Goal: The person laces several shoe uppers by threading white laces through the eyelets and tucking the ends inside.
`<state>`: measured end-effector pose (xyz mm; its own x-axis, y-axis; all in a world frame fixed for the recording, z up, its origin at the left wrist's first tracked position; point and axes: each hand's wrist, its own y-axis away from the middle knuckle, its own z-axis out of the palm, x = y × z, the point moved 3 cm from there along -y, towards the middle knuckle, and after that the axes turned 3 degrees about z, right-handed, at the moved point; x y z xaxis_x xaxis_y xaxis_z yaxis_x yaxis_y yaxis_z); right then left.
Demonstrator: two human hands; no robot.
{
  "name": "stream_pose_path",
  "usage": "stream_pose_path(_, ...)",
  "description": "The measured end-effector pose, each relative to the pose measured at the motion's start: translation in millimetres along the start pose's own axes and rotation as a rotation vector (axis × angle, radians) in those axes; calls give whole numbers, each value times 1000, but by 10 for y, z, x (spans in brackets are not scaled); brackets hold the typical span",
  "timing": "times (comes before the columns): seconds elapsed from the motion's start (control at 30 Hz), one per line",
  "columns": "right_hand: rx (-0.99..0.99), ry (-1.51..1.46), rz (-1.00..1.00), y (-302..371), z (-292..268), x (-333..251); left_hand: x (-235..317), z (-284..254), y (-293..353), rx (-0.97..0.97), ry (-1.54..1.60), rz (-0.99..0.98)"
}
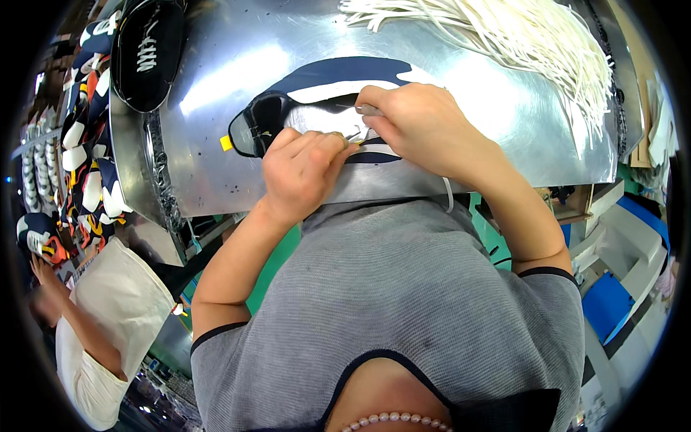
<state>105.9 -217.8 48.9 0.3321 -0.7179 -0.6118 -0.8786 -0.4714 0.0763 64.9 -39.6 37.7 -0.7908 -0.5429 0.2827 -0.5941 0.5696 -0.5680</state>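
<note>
In the head view, a navy-and-white shoe upper (338, 72) lies on a metal surface (205, 165) beneath both grips: the right hand (432, 122) pinches a slim tool (369, 110) above the upper's opening; the left hand (301, 171) curls over its near side, its hold unclear. White laces (504, 43) heap beyond the upper, rightward.

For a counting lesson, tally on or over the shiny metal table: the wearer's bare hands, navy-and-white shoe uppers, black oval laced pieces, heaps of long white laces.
Bare hands (left hand, right hand): 2
Navy-and-white shoe upper: 1
Black oval laced piece: 1
Heap of white laces: 1
Total: 5
</note>
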Motion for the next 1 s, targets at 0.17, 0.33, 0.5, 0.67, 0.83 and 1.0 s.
stream_pose_path(0.17, 33, -417, -25, -37, 58, 40, -19, 62, 27, 8, 83, 8)
stream_pose_path(0.33, 480, -1045, -150, -120, -549, 102, -25, 3, -6, -107, 102, -47)
stream_pose_path(0.5, 276, -973, 1, -216, -146, 174, -59, -60, -82, -162, 301, -435)
stream_pose_path(0.67, 171, -970, 196, -233, 263, 129, -264, -28, -82, -190, 366, -898)
stream_pose_path(0.83, 129, -953, 214, -193, 236, 106, -211, 46, -93, 32, 316, -901)
stream_pose_path(1.0, 252, -704, 179, 27, 75, 50, -201, 92, -95, 128, 301, -833)
